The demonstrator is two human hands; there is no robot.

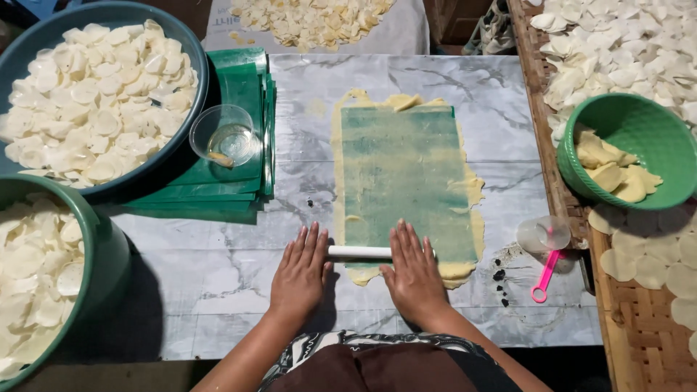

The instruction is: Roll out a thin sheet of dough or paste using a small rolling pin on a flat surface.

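**Rolling dough under a sheet**

On the marble tabletop (218, 283), left hand (300, 270) and right hand (412, 270), fingers spread flat, press a white roller (359, 252) at the near edge of the green sheet (398, 174) covering yellow dough (473, 190). Rolling appears underway; an even push away seems needed next.

White rolling pin (359, 252): I am seeing only its middle stretch; my left hand (300, 273) and right hand (414, 273) are covering both ends.

Yellow dough (472, 190): a green plastic sheet (399, 178) is hiding most of it, leaving only the fringes showing.

Dark blue basin (190, 51) and green tub (109, 254): the left edge is cutting both off.

Green bowl (639, 120): the right edge is clipping its rim.

Woven tray (639, 327): running out of view at right and bottom.

White cloth (406, 33) with slices: the top edge is cutting it off.

Black specks (499, 276) on the marble table (218, 276): too small for me to identify.
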